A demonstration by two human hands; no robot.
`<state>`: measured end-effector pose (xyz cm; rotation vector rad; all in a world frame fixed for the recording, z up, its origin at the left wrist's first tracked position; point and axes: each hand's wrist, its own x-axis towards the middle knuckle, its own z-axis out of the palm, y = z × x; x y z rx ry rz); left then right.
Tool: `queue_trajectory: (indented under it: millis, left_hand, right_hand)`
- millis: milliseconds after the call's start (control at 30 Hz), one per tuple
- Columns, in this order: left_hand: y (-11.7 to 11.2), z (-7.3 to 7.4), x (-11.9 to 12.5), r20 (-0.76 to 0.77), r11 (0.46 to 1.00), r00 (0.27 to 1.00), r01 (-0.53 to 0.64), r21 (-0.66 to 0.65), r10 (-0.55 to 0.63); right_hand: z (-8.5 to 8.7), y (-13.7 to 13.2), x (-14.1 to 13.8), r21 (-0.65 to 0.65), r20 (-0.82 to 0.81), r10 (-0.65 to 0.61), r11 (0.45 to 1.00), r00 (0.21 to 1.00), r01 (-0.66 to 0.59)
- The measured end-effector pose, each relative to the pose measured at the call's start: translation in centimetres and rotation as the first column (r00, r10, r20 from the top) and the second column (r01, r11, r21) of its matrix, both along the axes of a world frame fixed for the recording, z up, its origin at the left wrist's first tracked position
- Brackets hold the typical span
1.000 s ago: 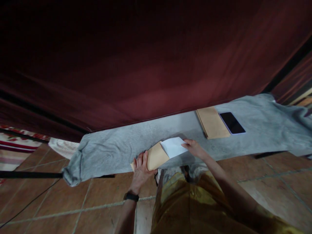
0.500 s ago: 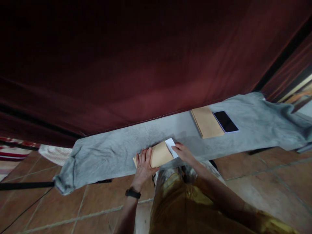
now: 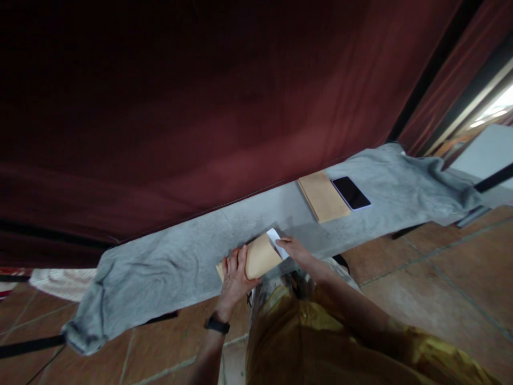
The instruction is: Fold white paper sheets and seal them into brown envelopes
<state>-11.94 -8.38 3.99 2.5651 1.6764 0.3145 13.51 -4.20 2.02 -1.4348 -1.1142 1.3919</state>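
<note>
A brown paper envelope (image 3: 262,258) lies at a slant on the grey cloth, in front of my body. My left hand (image 3: 235,274) is laid across its left part, fingers over the top and thumb along the near edge. A white strip of paper (image 3: 274,235) sticks out of the envelope's right end; the rest of the sheet is hidden inside. At that end my right hand (image 3: 294,248) pinches the paper between thumb and fingers. Farther right, a stack of brown envelopes (image 3: 324,197) rests beside a dark-screened phone (image 3: 351,192) with a purple edge.
A grey cloth (image 3: 160,272) covers the long narrow bench, wrinkled at both ends. Behind it hangs a dark red curtain (image 3: 224,160). Terracotta tiles (image 3: 436,278) make up the floor, and a black bar (image 3: 32,346) juts out at lower left.
Less of the white paper shows now, as my right hand has moved slightly left with it into the envelope. My left hand stays on the envelope. The camera view has turned a little right.
</note>
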Motion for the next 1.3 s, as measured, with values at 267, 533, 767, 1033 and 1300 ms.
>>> queue_trajectory:
  millis: [267,533,767,1033,1300]
  left_hand:
    - [0.1,0.6,1.4,0.000,1.000,1.000,0.030,-0.003,-0.030]
    - [0.6,1.2,2.5,-0.015,0.995,0.995,0.098,0.027,-0.098]
    - [0.9,0.8,2.2,-0.025,0.994,0.995,0.102,0.040,-0.101]
    - [0.8,0.7,2.3,-0.024,0.994,0.995,0.100,0.037,-0.099]
    - [1.3,0.6,2.0,-0.007,0.992,0.993,0.122,0.019,-0.122]
  right_hand:
    - [-0.3,0.2,-0.5,-0.099,-0.023,-0.035,0.995,0.999,0.033]
    - [-0.8,0.4,-1.0,-0.099,-0.043,0.087,0.991,0.995,-0.091]
    - [-1.2,0.0,-1.2,0.016,-0.034,-0.015,1.000,0.999,0.015]
    - [-1.5,-0.7,-1.2,0.146,-0.034,-0.165,0.975,0.986,0.168]
    - [-2.0,-0.1,-1.1,0.000,-0.186,-0.243,0.969,0.952,0.248]
